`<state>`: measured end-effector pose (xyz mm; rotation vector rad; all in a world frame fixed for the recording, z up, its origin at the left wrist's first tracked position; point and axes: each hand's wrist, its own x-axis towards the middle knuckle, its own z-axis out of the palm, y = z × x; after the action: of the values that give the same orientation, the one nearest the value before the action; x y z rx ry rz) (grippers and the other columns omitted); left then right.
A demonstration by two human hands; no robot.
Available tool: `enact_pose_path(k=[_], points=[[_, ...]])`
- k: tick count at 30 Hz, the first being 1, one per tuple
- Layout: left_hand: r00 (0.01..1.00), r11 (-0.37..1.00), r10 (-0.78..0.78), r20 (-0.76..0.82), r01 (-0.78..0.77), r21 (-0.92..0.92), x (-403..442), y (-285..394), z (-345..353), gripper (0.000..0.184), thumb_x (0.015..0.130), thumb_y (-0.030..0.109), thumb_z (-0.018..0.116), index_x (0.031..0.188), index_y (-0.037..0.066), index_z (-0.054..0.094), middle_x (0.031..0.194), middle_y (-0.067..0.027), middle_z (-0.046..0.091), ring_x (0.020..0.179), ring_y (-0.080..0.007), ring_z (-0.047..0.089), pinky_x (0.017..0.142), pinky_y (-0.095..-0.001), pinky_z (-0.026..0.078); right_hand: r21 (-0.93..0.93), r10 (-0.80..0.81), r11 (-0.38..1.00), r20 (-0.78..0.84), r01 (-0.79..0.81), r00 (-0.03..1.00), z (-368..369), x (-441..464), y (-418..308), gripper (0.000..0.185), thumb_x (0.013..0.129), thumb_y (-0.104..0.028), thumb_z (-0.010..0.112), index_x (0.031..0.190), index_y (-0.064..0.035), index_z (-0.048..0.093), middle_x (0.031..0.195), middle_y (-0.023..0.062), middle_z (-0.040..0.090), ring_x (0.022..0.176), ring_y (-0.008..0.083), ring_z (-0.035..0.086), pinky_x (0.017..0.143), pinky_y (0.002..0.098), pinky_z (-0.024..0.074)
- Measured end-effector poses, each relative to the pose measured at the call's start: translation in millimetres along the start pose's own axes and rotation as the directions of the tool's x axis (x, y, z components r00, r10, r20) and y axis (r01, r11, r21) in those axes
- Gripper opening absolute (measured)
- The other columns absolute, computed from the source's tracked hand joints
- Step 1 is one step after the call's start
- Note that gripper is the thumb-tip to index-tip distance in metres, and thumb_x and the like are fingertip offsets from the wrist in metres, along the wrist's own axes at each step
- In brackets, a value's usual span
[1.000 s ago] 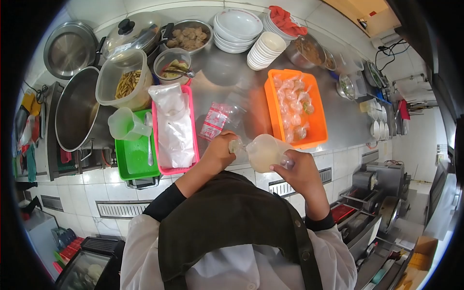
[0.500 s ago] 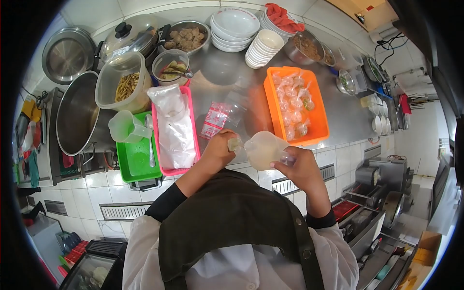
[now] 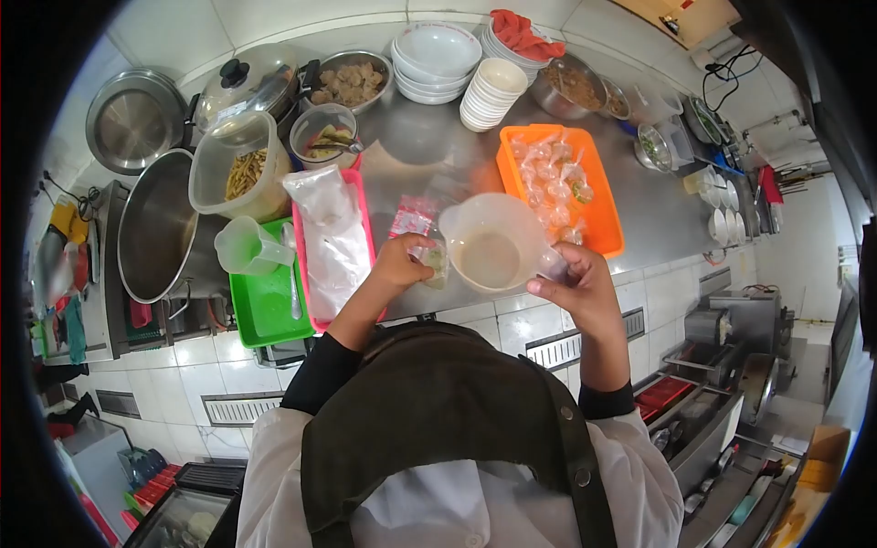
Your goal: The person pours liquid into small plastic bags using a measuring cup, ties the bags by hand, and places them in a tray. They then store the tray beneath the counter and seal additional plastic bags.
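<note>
My right hand (image 3: 577,279) grips the handle of a translucent plastic jug (image 3: 491,245) with some cloudy liquid at its bottom. Pinched in my left hand (image 3: 402,260) is a small clear bag (image 3: 436,265) with something pale green inside, just left of the jug. A pink-and-clear plastic packet (image 3: 413,216) lies on the steel counter behind my left hand. Beyond the jug, an orange tray (image 3: 598,215) holds several knotted clear bags. A pink tray (image 3: 370,239) with clear plastic bags (image 3: 333,247) is to the left.
A green tray (image 3: 267,306) holds a spoon and a measuring jug (image 3: 251,247). Farther left are a large steel pot (image 3: 151,228) and a food tub (image 3: 239,169). Stacked bowls (image 3: 437,57), cups (image 3: 495,91) and a meat bowl (image 3: 352,82) line the back.
The jug has moved up and away from my body and now shows its open top more. My left hand has shifted slightly left with the small bag, apart from the jug.
</note>
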<state>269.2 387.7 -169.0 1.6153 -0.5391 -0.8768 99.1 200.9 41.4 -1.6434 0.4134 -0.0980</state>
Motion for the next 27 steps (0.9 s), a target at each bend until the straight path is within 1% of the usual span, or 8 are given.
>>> enact_pose_path(k=[3,5,7,10,15,19,21,27], points=[[0.943,0.943,0.329,-0.038,-0.327,0.06,9.4,-12.7,0.8,0.052,0.062,0.005,0.075,0.112,0.003,0.061,0.113,-0.0095,0.061,0.086,-0.0161,0.063,0.073,-0.0314,0.051,0.071,-0.097,0.994,0.122,0.089,0.988,23.0,14.9,-30.6,0.026,0.076,-0.007,0.077,0.098,0.0,0.065,0.084,-0.0033,0.063,0.075,0.0027,0.054,0.067,0.0189,0.0422],[0.815,0.819,0.566,-0.127,-0.573,-0.026,-6.7,36.7,7.1,0.059,0.063,0.008,0.076,0.119,0.005,0.058,0.115,-0.0087,0.06,0.099,-0.018,0.061,0.082,-0.0344,0.05,0.131,-0.13,0.986,0.221,0.103,0.967,45.1,28.4,-45.5,0.025,0.076,-0.005,0.076,0.098,0.0004,0.065,0.087,-0.0022,0.064,0.079,0.0035,0.057,0.07,0.0196,0.0436],[0.85,0.828,0.517,-0.1,-0.526,-0.194,-14.2,22.9,6.8,0.064,0.065,0.008,0.074,0.126,0.006,0.052,0.12,-0.0098,0.058,0.113,-0.0229,0.054,0.094,-0.0396,0.043,0.209,-0.145,0.975,0.322,0.079,0.936,75.3,45.1,-54.9,0.024,0.077,-0.003,0.074,0.098,0.0005,0.064,0.088,-0.0015,0.064,0.081,0.0039,0.058,0.072,0.0202,0.0445],[0.894,0.873,0.441,-0.079,-0.407,0.271,14.4,-37.4,27.5,0.061,0.067,0.006,0.068,0.125,0.005,0.052,0.122,-0.0131,0.056,0.115,-0.0267,0.051,0.099,-0.0389,0.039,0.209,-0.173,0.975,0.465,0.083,0.868,124.3,72.7,-35.9,0.026,0.075,0.002,0.072,0.099,0.0004,0.062,0.089,0.0004,0.065,0.08,0.0055,0.059,0.071,0.0204,0.0468],[0.836,0.875,0.465,-0.292,-0.384,0.294,-22.5,1.7,33.9,0.049,0.074,0.011,0.065,0.12,0.002,0.052,0.117,-0.0133,0.056,0.112,-0.0269,0.052,0.096,-0.0368,0.04,0.14,-0.028,0.987,0.63,-0.078,0.776,208.6,98.3,-2.5,0.02,0.076,-0.002,0.073,0.094,-0.0009,0.063,0.083,-0.003,0.061,0.074,0.0039,0.056,0.066,0.0211,0.0447],[0.842,0.876,0.455,-0.289,-0.366,0.314,-25.4,-18.3,43.5,0.049,0.073,0.01,0.066,0.119,0.002,0.053,0.116,-0.0141,0.056,0.11,-0.0274,0.053,0.095,-0.0381,0.041,0.081,-0.036,0.996,0.684,-0.028,0.728,274.4,106.0,32.6,0.018,0.076,-0.007,0.073,0.09,-0.002,0.063,0.078,-0.0045,0.058,0.07,0.0028,0.053,0.062,0.0221,0.0428],[0.854,0.882,0.438,-0.28,-0.348,0.319,-28.7,-30.1,45.1,0.049,0.073,0.01,0.066,0.119,0.001,0.053,0.115,-0.0145,0.056,0.109,-0.0276,0.053,0.094,-0.0387,0.041,-0.053,0.099,0.995,0.747,-0.089,0.658,300.8,115.4,63.6,0.021,0.077,-0.004,0.07,0.096,-0.0047,0.062,0.079,-0.0029,0.059,0.069,0.0054,0.055,0.064,0.021,0.0438],[0.862,0.886,0.42,-0.284,-0.321,0.336,-42.2,-45.9,40.2,0.048,0.072,0.009,0.067,0.117,0.001,0.054,0.114,-0.0156,0.057,0.105,-0.0284,0.055,0.092,-0.0406,0.042,-0.05,0.139,0.983,0.833,-0.177,0.536,362.0,131.8,141.4,0.025,0.077,-0.006,0.068,0.101,-0.0026,0.061,0.085,0.0013,0.065,0.079,0.0097,0.06,0.074,0.0252,0.0468]])
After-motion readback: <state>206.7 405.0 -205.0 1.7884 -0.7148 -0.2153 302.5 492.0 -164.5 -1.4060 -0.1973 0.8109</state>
